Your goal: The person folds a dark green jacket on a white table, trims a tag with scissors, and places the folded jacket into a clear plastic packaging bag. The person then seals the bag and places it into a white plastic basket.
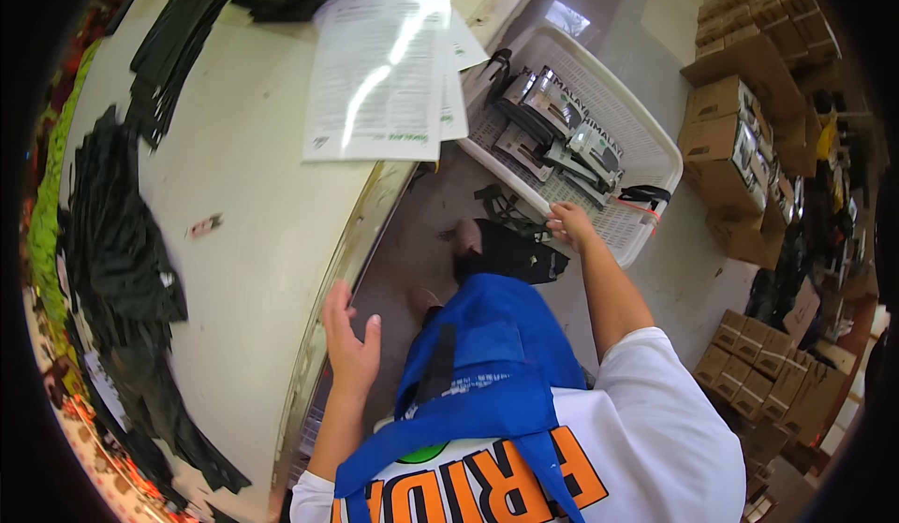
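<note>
Blue apron [487, 354] nearest | left hand [351, 340] released by table edge [346, 242] | right hand [569, 223] grasping white basket [646, 139] rim

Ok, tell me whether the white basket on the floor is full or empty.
Partly filled: the white basket holds several packaged items, with bare mesh showing. The right hand touches its rim.

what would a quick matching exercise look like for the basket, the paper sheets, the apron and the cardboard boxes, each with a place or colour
Things:
1. plastic basket
2. paper sheets
3. apron
4. cardboard boxes

Descriptions:
A. blue, worn on the person's front
B. lying at the table edge
C. white, right hand on its rim
D. brown, stacked on the floor at right

Pairs: 1-C, 2-B, 3-A, 4-D
</note>
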The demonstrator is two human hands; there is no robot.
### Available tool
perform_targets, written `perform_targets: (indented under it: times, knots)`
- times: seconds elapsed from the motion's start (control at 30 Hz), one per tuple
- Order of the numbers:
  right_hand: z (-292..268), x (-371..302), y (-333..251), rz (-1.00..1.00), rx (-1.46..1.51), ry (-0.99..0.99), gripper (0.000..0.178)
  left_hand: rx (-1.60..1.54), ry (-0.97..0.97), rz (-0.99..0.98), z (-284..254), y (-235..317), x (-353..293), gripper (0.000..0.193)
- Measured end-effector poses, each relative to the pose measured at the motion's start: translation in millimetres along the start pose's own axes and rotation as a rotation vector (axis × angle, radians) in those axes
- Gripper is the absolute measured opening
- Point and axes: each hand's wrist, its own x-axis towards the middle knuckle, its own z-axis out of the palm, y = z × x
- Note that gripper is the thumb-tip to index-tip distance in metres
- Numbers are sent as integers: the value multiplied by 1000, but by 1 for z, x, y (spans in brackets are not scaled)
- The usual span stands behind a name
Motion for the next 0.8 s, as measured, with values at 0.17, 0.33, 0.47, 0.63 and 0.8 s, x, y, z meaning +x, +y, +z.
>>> perform_targets:
  times: [0.17,0.33,0.47,0.63,0.8]
  knots:
    - [-1,112,-18,32,299,36,36,518,47,366,50,28,116,72]
    - [-4,269,-21,124,668,78,40,732,44,209,62,-8,210,65]
    - [-17,414,-3,92,1051,204,47,671,164,183,81,7,221,72]
    - [-36,537,-26,209,1469,367,52,772,150,137,108,21,230,71]
    - [-57,586,-16,320,1521,448,26,737,123,140,112,27,245,72]
